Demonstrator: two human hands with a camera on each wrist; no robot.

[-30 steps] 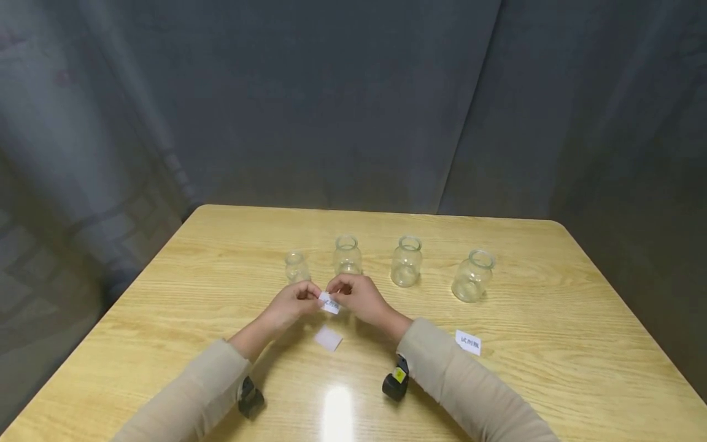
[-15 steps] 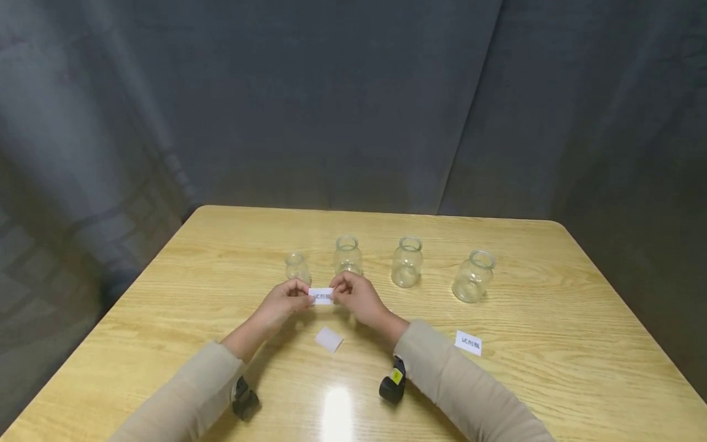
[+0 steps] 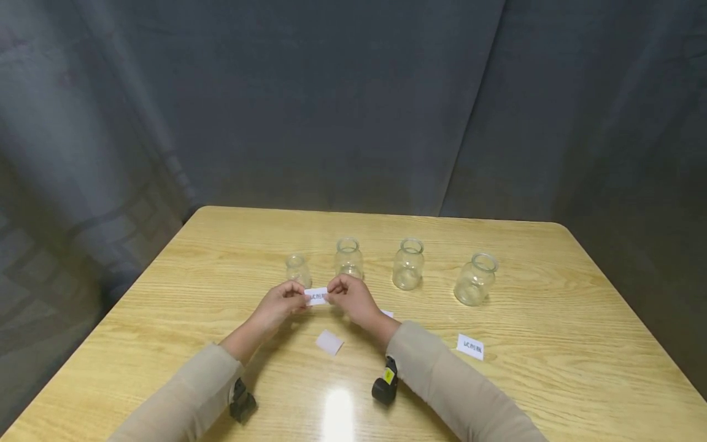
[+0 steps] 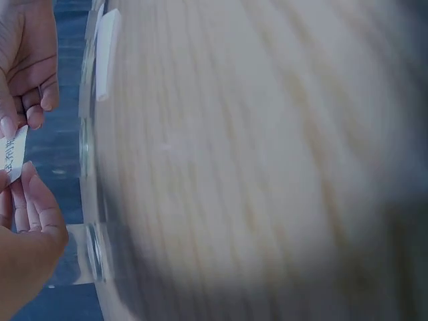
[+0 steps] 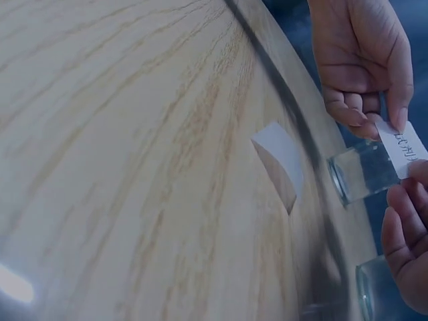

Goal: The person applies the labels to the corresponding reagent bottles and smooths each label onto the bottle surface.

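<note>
Between the two hands is a small white label (image 3: 316,296) with dark printed characters, held up above the table. My left hand (image 3: 278,307) pinches its left end between thumb and fingers. The right end is pinched by my right hand (image 3: 355,301). Both wrist views show the label (image 4: 15,155) stretched between the fingertips. Just behind the hands stand a small glass jar (image 3: 298,269) on the left and another glass jar (image 3: 348,255), their lower parts partly covered by the hands. Below the hands lies a blank pale paper piece (image 3: 329,342).
On the wooden table (image 3: 243,245) two more glass jars stand further right, one at the middle (image 3: 407,267) and one at the right (image 3: 474,282). A printed label (image 3: 471,347) lies at the right. Part of a white paper (image 3: 388,314) shows behind my right wrist.
The held label has shifted left and turned from slanted to nearly level, its face more in sight. Both hands moved slightly left with it. A white paper edge now shows behind my right wrist.
</note>
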